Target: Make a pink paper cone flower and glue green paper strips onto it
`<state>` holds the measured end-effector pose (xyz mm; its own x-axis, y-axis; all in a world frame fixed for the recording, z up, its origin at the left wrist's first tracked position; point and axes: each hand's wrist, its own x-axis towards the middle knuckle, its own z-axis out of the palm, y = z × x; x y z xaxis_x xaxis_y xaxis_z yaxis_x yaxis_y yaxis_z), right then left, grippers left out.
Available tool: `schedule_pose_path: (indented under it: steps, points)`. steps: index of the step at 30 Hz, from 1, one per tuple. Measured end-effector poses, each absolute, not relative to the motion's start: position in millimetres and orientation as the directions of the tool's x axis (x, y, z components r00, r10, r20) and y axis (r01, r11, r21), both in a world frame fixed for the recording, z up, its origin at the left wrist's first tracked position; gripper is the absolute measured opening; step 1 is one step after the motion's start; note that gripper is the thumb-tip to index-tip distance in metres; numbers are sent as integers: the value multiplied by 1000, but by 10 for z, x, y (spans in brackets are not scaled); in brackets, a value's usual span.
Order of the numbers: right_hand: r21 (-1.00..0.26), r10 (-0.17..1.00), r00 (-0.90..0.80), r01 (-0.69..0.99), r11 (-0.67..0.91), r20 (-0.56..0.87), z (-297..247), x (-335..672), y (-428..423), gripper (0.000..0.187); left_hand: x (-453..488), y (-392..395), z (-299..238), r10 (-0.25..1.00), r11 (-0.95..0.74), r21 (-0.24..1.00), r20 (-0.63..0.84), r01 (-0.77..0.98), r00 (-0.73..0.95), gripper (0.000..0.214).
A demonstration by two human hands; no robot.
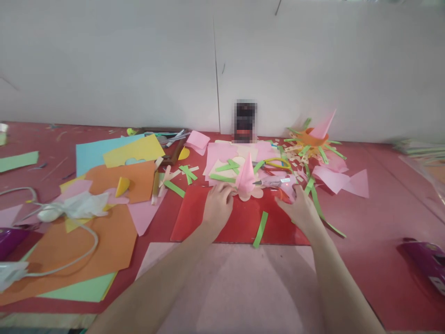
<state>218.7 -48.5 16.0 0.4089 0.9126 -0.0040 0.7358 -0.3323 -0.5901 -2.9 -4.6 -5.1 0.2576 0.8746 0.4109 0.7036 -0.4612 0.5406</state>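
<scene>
A pink paper cone (246,175) stands upright on a cream, petal-edged paper base (251,193). My left hand (219,200) is at the left of the cone's base, fingers curled in against the paper; the fingertips are partly hidden. My right hand (301,208) is around the handle end of a glue gun (278,181), with thumb and fingers on either side of it. The gun's nozzle points left, close to the cone's lower side. Below them lies a shiny red board (198,218) with a green paper strip (260,229) on it.
Orange sheets (114,236), a white cable (93,246) and a yellow paper piece (122,186) lie left. Behind are yellow-handled scissors (278,162) and a blurred-out dark object (245,121). An orange-and-green paper piece with a pink cone (323,127) stands back right. A purple object (426,262) lies right.
</scene>
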Motion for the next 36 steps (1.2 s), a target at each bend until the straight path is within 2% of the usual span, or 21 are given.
schedule_pose_path:
  steps: [8, 12, 21, 28, 36]
  points:
    - [-595, 914, 398, 717, -362, -77, 190, 2162, -479, 67, -30, -46, -53, 941, -292, 582, 316, 758, 120, 28]
    - [-609, 904, 419, 695, -382, -90, 209, 2198, -481, 77, -18, -48, -60, 944, -300, 575, 294, 761, 151, 28]
    - [-566, 919, 385, 741, -361, -82, 209, 2214, -488, 62, -23, -45, -82, 932, -351, 598, 300, 721, 205, 30]
    - [-408, 940, 333, 849, -335, -78, 221, 2214, -504, 50, -16, -43, -85, 885, -465, 610, 349, 642, 309, 21]
    - [-385, 962, 271, 885, -263, -35, 191, 2192, -503, 43, -3, -58, -60, 842, -539, 492, 353, 684, 409, 25]
